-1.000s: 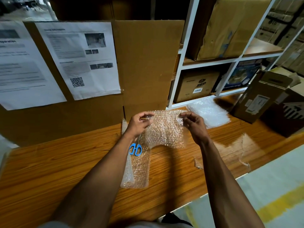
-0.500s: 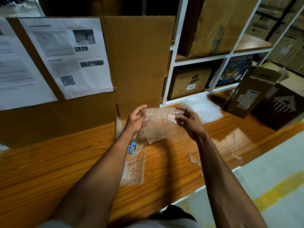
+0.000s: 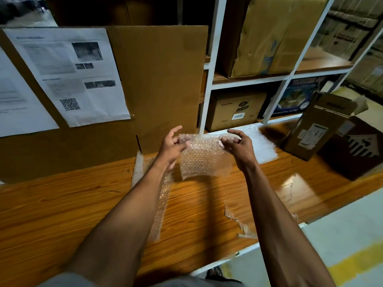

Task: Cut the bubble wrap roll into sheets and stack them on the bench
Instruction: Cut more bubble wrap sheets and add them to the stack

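Got my left hand and right hand each pinching a top corner of a cut bubble wrap sheet, other fingers spread loose. It hangs between them just above the bench. The strip of wrap lies under my left arm, and the stack sits beyond my right hand.

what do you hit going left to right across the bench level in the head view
bubble wrap strip → left hand → held bubble wrap sheet → right hand → stack of sheets → brown cardboard box
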A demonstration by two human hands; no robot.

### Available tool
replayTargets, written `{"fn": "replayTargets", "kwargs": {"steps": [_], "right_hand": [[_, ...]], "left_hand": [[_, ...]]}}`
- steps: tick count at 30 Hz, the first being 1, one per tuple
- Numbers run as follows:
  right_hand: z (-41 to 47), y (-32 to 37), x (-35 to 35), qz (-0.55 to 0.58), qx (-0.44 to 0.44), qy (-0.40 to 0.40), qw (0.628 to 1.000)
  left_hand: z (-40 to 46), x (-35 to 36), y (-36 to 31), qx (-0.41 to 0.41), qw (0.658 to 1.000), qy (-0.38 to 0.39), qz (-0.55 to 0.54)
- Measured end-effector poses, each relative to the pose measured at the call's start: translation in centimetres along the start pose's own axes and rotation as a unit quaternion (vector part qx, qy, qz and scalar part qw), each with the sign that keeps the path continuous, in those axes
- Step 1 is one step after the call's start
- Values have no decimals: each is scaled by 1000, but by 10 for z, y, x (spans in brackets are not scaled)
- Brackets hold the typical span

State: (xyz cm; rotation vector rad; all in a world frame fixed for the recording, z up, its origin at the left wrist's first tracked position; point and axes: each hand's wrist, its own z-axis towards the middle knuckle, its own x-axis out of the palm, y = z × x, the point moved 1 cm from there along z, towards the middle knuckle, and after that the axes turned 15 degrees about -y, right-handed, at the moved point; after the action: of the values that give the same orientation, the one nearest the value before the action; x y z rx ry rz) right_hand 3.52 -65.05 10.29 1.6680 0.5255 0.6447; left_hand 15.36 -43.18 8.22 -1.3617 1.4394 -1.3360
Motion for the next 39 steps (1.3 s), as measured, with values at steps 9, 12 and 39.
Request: {"fn": "replayTargets", "kwargs": {"steps": [9,12,39], "right_hand": [[50,26,-37,21,10,67,997],[64,31,-49,5,1,84,996],[111,48,-84,-135,21,36,990]], "left_hand": [[2,62,-4,35,998,-42,29],[4,81,-3,33,999,-33,22],[31,136,22,-26,998,16,55]]}}
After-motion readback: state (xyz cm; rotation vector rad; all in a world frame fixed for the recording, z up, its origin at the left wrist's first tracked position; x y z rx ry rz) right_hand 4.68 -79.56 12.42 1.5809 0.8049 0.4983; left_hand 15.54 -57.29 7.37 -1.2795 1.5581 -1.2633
